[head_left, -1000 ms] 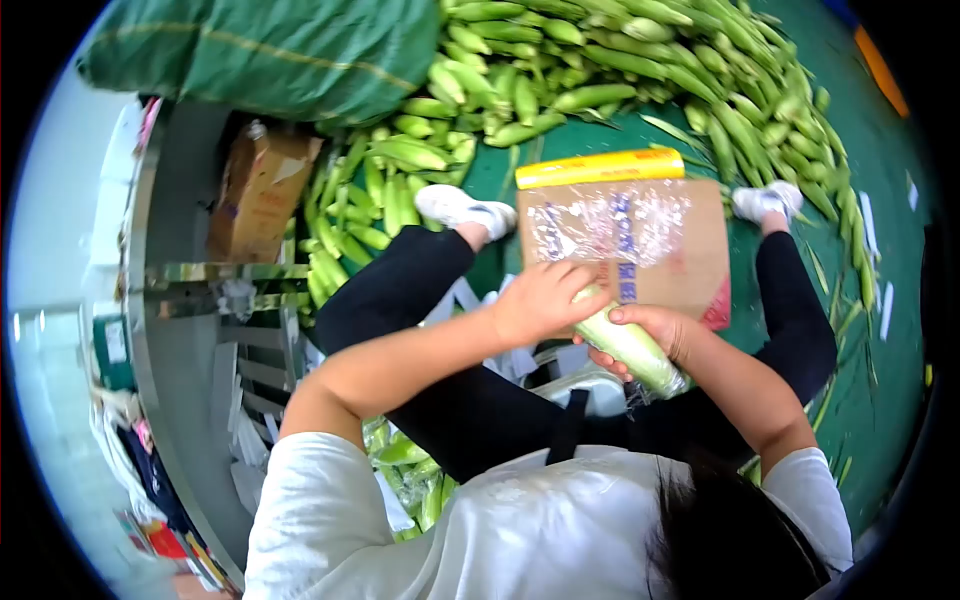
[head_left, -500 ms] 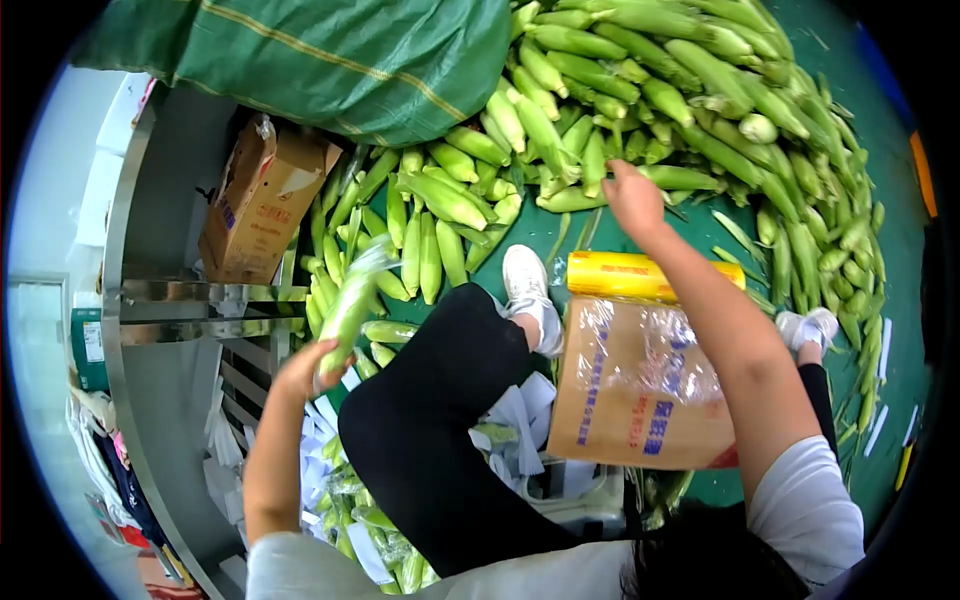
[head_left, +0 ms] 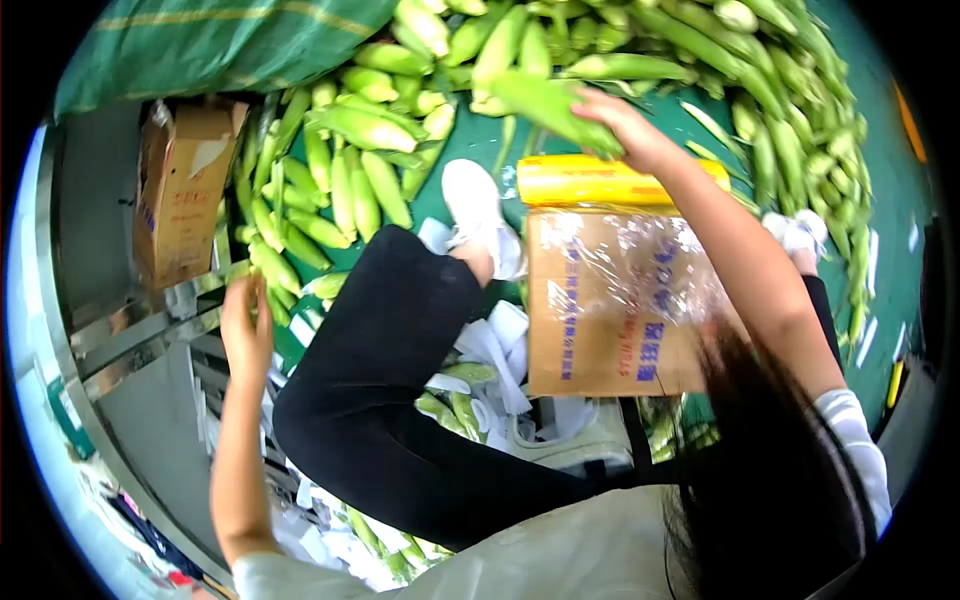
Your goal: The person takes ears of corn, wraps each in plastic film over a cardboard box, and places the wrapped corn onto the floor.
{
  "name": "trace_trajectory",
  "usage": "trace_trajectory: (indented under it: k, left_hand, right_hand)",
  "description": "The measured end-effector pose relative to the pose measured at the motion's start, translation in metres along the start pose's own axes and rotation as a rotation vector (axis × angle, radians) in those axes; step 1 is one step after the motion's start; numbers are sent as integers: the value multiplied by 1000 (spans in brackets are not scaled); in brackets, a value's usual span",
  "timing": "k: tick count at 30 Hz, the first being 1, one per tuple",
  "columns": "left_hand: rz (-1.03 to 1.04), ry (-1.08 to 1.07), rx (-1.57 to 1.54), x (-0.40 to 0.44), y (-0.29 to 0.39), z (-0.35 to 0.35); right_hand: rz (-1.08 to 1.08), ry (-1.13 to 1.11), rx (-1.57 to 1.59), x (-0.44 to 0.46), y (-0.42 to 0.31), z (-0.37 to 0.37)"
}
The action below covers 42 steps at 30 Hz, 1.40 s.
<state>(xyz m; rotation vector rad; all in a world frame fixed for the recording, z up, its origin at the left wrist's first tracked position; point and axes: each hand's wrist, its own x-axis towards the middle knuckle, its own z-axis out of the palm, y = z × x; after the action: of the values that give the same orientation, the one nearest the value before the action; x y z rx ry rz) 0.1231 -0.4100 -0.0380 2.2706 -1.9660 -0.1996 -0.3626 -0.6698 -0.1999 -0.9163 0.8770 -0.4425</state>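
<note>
My right hand (head_left: pixel 632 132) grips a green ear of corn in its husk (head_left: pixel 548 108), blurred by motion. It hangs above the near end of a yellow roll of plastic film (head_left: pixel 615 181), which lies along the top of a cardboard box (head_left: pixel 590 310) with clear film over it. At the left, my left hand (head_left: pixel 247 325) has nothing in it, its fingers pointing up and the thumb apart. Husked ears (head_left: pixel 275 265) lie just beyond its fingertips, beside a metal frame.
Heaped corn (head_left: pixel 700 45) covers the far floor and curves down the right. A green tarp (head_left: pixel 220 45) drapes at the upper left over another carton (head_left: pixel 185 195). Paper strips and wrapped ears (head_left: pixel 465 410) lie around my bent leg (head_left: pixel 370 370).
The film-wrapped ear has left my left hand, which is now empty. My right hand has taken an ear from the pile and brought it closer to the roll. The view has shifted.
</note>
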Motion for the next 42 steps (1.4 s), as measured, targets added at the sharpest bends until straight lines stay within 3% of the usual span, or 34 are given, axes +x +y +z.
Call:
trace_trajectory:
  k: [1, 2, 3, 5, 7, 9, 10, 11, 13, 15, 16, 19, 20, 23, 24, 25, 27, 29, 30, 32, 34, 36, 40, 42]
  left_hand:
    - [263, 113, -19, 44, 68, -2]
    - [505, 111, -21, 75, 125, 7]
    - [740, -45, -178, 95, 189, 17]
    - [1101, 34, -89, 95, 304, 59]
    - [795, -499, -146, 65, 359, 121]
    - [734, -376, -204, 46, 372, 177]
    - [703, -320, -235, 40, 378, 193]
    - [727, -289, -162, 36, 386, 197]
    - [749, -239, -16, 18, 395, 201]
    - [711, -228, 4, 8, 408, 203]
    - [690, -230, 16, 6, 414, 200]
    - [676, -264, 80, -2, 404, 206]
    - [687, -270, 97, 0, 406, 207]
    - [643, -338, -10, -13, 428, 206]
    - [658, -328, -39, -11, 430, 215]
    - [664, -322, -65, -7, 428, 228]
    - [676, -356, -210, 0, 413, 233]
    - [742, 12, -428, -6, 391, 202]
    - [745, -2, -392, -16, 364, 205]
    - [770, -50, -328, -40, 311, 224]
    - [651, -54, -306, -58, 305, 221]
    - [552, -22, -304, -59, 307, 223]
    - [915, 29, -380, -39, 296, 215]
    - [925, -218, -373, -34, 287, 198]
  right_hand:
    - [31, -9, -12, -40, 4, -8]
    - [-8, -32, -114, -77, 7, -6]
    - [-54, -50, -218, -110, 8, -5]
    - [-98, -47, -426, -163, 14, -2]
    - [-73, 1, -339, -206, 21, -9]
    - [0, 391, -204, -251, 37, -33]
    - [-224, 715, -52, -264, 78, -55]
    - [-274, 1053, -368, -284, 110, -63]
    - [403, 1089, -765, -296, 135, -38]
    - [358, 1231, -1026, -291, 147, 6]
    - [311, 1219, -1034, -283, 168, -1]
    - [29, 1165, 206, -289, 206, -27]
    - [-168, 1048, 703, -312, 177, -19]
    - [-554, 1088, 281, -279, 133, 6]
    - [-708, 1046, -192, -258, 132, 7]
    - [-632, 973, -471, -252, 103, 21]
    - [-595, 780, -852, -228, 122, 17]
    - [-575, 721, -827, -234, 125, 17]
    - [-561, 693, -816, -237, 125, 13]
    - [-638, 546, -1154, -246, 112, 7]
    - [-617, 430, -1380, -247, 114, 5]
    - [-501, 402, -1358, -239, 113, 1]
    - [-369, 383, -1297, -245, 106, 2]
    - [-331, 301, -1294, -259, 102, 3]
